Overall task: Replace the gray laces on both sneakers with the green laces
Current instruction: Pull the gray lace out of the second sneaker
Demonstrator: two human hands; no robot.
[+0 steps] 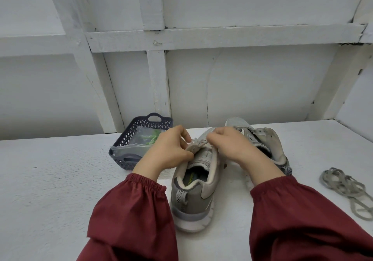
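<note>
My maroon sleeves (133, 210), white-soled gray sneaker (203, 192), its black-and-white striped heel tab (181, 195), paler gray second sneaker (270, 139), navy lattice-patterned basket (129, 137), green laces (154, 136), gray lace (343, 186), white counter (50, 180)

2 arms in red sleeves (131, 210) stretched forward side by side, wrists bare. The left hand (167, 149) and right hand (232, 145) sat close together, fingers curled, each pinching the gray lace (198, 141).
</note>
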